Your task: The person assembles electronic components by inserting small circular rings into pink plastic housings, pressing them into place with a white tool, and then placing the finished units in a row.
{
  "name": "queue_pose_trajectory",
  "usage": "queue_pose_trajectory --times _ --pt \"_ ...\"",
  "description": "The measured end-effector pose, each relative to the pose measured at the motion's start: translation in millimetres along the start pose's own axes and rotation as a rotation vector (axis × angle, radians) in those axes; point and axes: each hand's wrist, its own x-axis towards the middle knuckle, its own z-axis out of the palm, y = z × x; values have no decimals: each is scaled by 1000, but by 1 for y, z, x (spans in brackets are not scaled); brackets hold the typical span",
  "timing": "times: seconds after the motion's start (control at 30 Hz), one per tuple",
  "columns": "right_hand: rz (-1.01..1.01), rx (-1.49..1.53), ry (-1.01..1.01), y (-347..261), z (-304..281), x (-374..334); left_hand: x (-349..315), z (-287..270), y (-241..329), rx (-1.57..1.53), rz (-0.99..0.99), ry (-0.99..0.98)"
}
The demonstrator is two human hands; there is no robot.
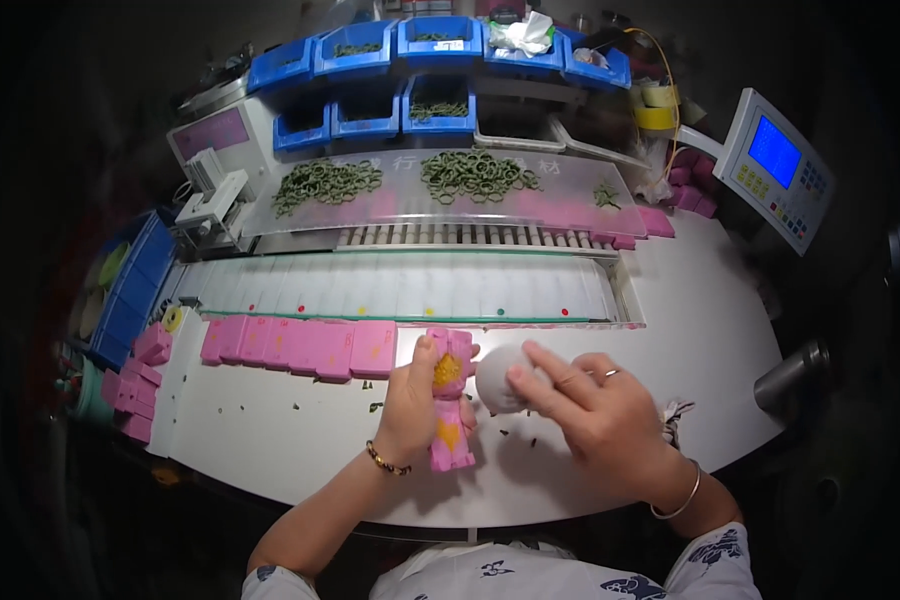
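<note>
My left hand (pixel 410 405) grips a pink rubber mould (pixel 453 440) marked with yellow, held upright over the white table. The mould appears spread open, with an upper and a lower part showing; whether they are joined I cannot tell. Just right of it, my right hand (pixel 605 415) has its fingers closed on a pale, rounded pad (pixel 502 378). A small gap separates pad and mould. Small dark green scraps (pixel 375 407) lie on the table around my hands.
Pink blocks (pixel 320 347) stand in a row behind my left hand. Beyond runs a conveyor-like strip (pixel 400 285). Green rings (pixel 475 175) are heaped on a clear shelf below blue bins (pixel 438 105). A control panel (pixel 778 165) and dark cylinder (pixel 792 375) are at right.
</note>
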Motion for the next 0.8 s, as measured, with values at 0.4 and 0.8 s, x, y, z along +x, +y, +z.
queue_pose_trajectory --times 0.4,0.8 --pt "-64 24 65 -17 4 -1 -4 -11 -10 122 629 126" --pt "-29 -4 132 -23 9 0 -7 -10 -2 25 628 277"
